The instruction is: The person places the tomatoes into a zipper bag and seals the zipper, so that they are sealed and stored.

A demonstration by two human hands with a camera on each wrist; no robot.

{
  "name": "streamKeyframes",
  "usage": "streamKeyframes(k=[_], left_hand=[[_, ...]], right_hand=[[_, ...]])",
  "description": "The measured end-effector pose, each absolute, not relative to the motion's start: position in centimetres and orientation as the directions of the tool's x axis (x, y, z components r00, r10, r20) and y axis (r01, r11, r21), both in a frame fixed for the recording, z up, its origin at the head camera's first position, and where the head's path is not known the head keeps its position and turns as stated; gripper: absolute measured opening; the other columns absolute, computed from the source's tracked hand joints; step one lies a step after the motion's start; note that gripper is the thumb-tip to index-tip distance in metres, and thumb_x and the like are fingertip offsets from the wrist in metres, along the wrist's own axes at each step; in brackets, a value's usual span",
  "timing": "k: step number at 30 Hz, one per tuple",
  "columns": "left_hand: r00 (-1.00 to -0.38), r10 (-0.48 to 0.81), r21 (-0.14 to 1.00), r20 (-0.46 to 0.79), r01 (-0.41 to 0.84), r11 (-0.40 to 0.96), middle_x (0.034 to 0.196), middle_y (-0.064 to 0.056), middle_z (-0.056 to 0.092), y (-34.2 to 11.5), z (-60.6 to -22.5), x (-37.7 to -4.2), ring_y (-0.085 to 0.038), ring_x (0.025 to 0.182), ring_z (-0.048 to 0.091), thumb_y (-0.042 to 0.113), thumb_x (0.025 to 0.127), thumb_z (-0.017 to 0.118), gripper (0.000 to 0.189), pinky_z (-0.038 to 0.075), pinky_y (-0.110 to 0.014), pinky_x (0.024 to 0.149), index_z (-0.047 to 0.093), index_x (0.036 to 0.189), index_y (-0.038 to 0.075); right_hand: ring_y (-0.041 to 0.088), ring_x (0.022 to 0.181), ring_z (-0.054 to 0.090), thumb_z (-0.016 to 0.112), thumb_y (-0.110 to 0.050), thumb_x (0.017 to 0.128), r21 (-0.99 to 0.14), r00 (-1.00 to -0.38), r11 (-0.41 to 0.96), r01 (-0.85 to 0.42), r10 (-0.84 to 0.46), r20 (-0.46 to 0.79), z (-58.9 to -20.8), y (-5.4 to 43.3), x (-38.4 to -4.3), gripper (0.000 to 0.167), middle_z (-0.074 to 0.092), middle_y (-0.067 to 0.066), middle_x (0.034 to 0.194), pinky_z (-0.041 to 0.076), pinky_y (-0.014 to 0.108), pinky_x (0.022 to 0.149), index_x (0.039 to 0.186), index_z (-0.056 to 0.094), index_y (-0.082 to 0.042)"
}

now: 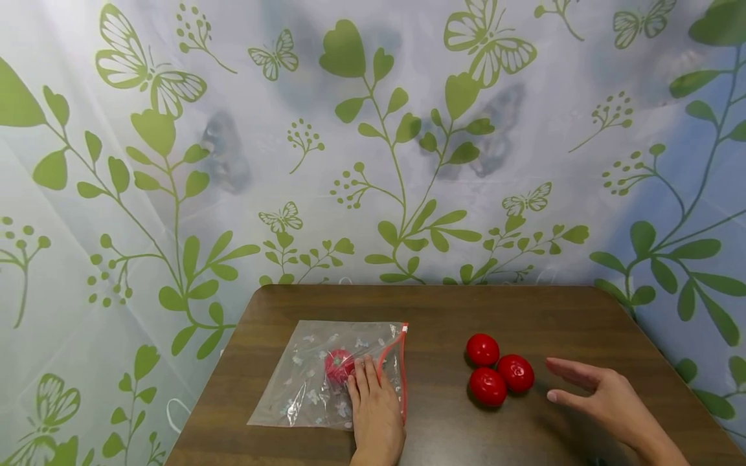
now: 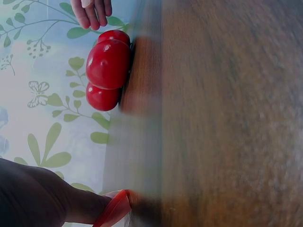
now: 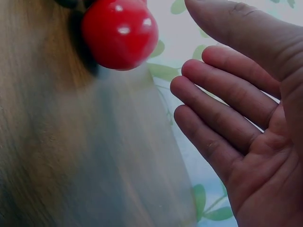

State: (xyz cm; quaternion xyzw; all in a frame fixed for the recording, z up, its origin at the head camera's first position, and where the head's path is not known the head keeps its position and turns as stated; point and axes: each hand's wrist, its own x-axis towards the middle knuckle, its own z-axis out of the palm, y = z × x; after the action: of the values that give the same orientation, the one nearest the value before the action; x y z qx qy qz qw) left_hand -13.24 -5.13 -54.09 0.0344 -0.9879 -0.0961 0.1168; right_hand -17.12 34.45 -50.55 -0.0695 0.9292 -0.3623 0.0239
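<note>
A clear zip bag (image 1: 280, 401) with a pale print and a red zip edge (image 1: 403, 369) lies on the table. Inside it sits one red tomato (image 1: 338, 366) with a green stem mark. My left hand (image 1: 375, 404) rests on the bag beside that tomato, fingers straight, its fingertips right at the tomato's side. Three glossy red tomatoes, a rear one (image 1: 482, 350), a front one (image 1: 487, 387) and a right one (image 1: 515, 373), form a cluster right of the bag. To their right hovers my right hand (image 1: 606, 398), fingers extended, thumb apart, holding nothing; a tomato (image 3: 120, 35) shows beyond its fingertips in the right wrist view.
The brown wooden table (image 1: 437, 304) has rounded far corners. Behind it hangs a pale curtain (image 1: 262, 213) printed with green leaves and butterflies. A white loop (image 1: 175, 414) shows beside the table's left edge.
</note>
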Motion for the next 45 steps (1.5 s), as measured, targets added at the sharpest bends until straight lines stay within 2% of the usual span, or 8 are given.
streamKeyframes(k=[11, 20, 29, 37, 39, 43, 45], left_hand=[[-0.971, -0.082, 0.189, 0.225, -0.039, 0.981, 0.166, -0.032, 0.045, -5.3, -54.2, -13.2, -0.051, 0.159, 0.039, 0.008, 0.059, 0.101, 0.102, 0.034, -0.065, 0.129, 0.057, 0.149, -0.01], [-0.973, -0.085, 0.189, 0.216, -0.044, 0.981, 0.167, -0.031, 0.045, -5.2, -53.9, -13.2, -0.05, 0.159, 0.038, 0.009, 0.06, 0.101, 0.1, 0.033, -0.065, 0.129, 0.058, 0.149, -0.008], [-0.972, -0.091, 0.197, 0.219, -0.047, 0.979, 0.166, -0.031, 0.046, -5.3, -54.0, -13.1, -0.05, 0.159, 0.04, 0.009, 0.058, 0.102, 0.105, 0.033, -0.064, 0.129, 0.056, 0.151, -0.009], [-0.97, -0.095, 0.205, 0.225, -0.048, 0.978, 0.166, -0.031, 0.046, -5.2, -53.9, -13.1, -0.049, 0.159, 0.04, 0.009, 0.06, 0.102, 0.103, 0.034, -0.064, 0.129, 0.057, 0.15, -0.009], [-0.971, -0.096, 0.211, 0.22, -0.049, 0.976, 0.167, -0.031, 0.045, -5.2, -54.0, -13.1, -0.049, 0.159, 0.039, 0.008, 0.06, 0.101, 0.103, 0.033, -0.064, 0.129, 0.056, 0.15, -0.009], [-0.971, -0.093, 0.21, 0.22, -0.046, 0.977, 0.166, -0.031, 0.046, -5.3, -54.2, -13.1, -0.05, 0.159, 0.039, 0.008, 0.059, 0.102, 0.102, 0.033, -0.065, 0.129, 0.057, 0.149, -0.009], [-0.97, -0.087, 0.196, 0.225, -0.043, 0.98, 0.166, -0.031, 0.046, -5.3, -54.2, -13.2, -0.05, 0.159, 0.04, 0.01, 0.059, 0.102, 0.103, 0.033, -0.065, 0.129, 0.058, 0.149, -0.009]], right_hand=[[-0.012, 0.111, 0.067, 0.091, -0.026, 0.091, -0.728, -0.984, 0.669, -0.153, -0.168, 0.052, -52.7, 33.9, -18.0, 0.06, 0.075, 0.019, 0.139, 0.06, 0.017, 0.085, 0.142, 0.071, -0.003], [-0.004, 0.112, 0.072, 0.091, -0.038, 0.09, -0.726, -0.988, 0.68, -0.103, -0.155, -0.004, -53.7, 33.1, -18.8, 0.066, 0.073, 0.019, 0.143, 0.061, 0.018, 0.085, 0.144, 0.071, -0.006], [-0.004, 0.112, 0.072, 0.091, -0.042, 0.09, -0.721, -0.989, 0.685, -0.104, -0.151, -0.001, -54.0, 33.0, -19.2, 0.07, 0.073, 0.019, 0.143, 0.059, 0.017, 0.085, 0.147, 0.069, -0.007], [0.02, 0.119, 0.078, 0.091, -0.04, 0.09, -0.719, -0.99, 0.689, -0.084, -0.142, -0.02, -54.5, 32.9, -19.9, 0.072, 0.071, 0.021, 0.145, 0.06, 0.017, 0.088, 0.148, 0.067, -0.004], [0.017, 0.117, 0.078, 0.091, -0.037, 0.09, -0.725, -0.988, 0.683, -0.088, -0.151, -0.022, -54.6, 32.8, -20.0, 0.071, 0.071, 0.022, 0.144, 0.06, 0.017, 0.087, 0.148, 0.067, -0.003], [0.001, 0.113, 0.073, 0.091, -0.035, 0.091, -0.727, -0.987, 0.679, -0.1, -0.16, -0.013, -54.9, 32.8, -20.0, 0.068, 0.071, 0.022, 0.144, 0.059, 0.016, 0.085, 0.147, 0.068, -0.005], [-0.003, 0.113, 0.072, 0.091, -0.034, 0.091, -0.729, -0.987, 0.676, -0.108, -0.159, -0.001, -55.0, 32.8, -20.0, 0.067, 0.072, 0.022, 0.143, 0.06, 0.016, 0.085, 0.147, 0.069, -0.005]])
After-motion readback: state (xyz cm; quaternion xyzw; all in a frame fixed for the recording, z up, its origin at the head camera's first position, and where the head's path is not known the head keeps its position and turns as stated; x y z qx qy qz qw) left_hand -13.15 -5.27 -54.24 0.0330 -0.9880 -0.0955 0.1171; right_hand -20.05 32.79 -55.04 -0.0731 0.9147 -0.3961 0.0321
